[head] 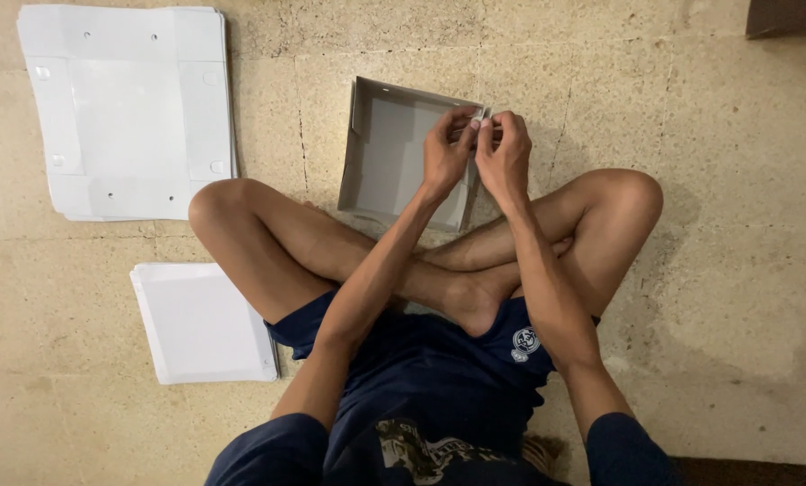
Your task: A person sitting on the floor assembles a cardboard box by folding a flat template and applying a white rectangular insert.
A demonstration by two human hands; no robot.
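Left hand (445, 148): fingers pinched on box corner flap | Right hand (504, 151): pinched on same corner, touching left | Half-folded cardboard box (394, 148): on floor ahead of crossed legs | Flat blank stacks (129, 108), (203, 322): well left

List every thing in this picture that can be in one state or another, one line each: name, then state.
Cardboard box: partly folded, walls raised, open on top, on the floor.
Box corner flap: pinched between both hands' fingertips.
Left hand: closed on the flap.
Right hand: closed on the flap.
Large stack of box blanks: flat, unfolded.
Smaller stack of white sheets: flat, untouched.
Person's legs: crossed, seated on the floor.
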